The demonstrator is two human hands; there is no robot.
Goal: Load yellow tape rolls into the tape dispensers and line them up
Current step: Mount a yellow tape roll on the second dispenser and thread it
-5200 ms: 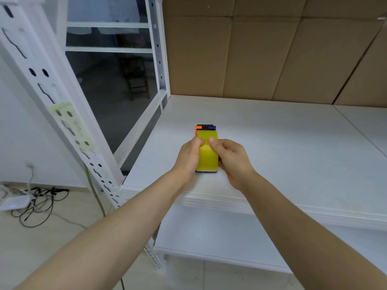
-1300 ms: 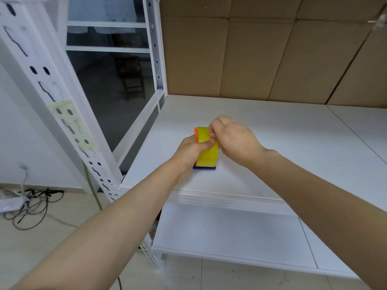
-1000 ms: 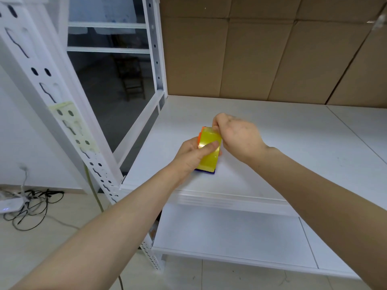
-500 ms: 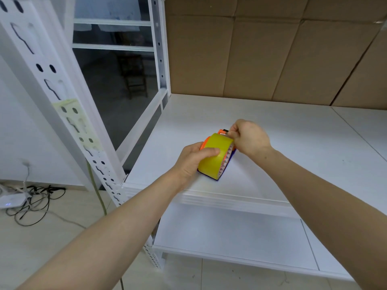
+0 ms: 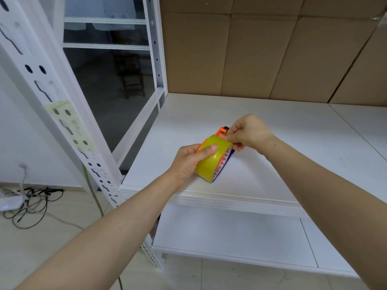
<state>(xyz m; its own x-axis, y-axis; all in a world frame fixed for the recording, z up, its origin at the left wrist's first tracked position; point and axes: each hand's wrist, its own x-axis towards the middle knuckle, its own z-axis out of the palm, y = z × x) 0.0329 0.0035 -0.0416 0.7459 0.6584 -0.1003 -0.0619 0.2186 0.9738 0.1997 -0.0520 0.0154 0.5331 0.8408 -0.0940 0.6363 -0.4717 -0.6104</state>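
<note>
I see a storeroom or small warehouse: a white metal rack with slotted uprights (image 5: 44, 95), bare shelf boards (image 5: 272, 143), flat cardboard sheets (image 5: 261, 51) behind, loose cables (image 5: 33, 201) on the tiled floor.

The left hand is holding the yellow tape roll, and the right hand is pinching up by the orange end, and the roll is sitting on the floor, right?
Not quite. In the head view the yellow tape roll is over the white shelf, not on the floor. The left hand does hold it, and the right hand does pinch by the orange end.
</note>
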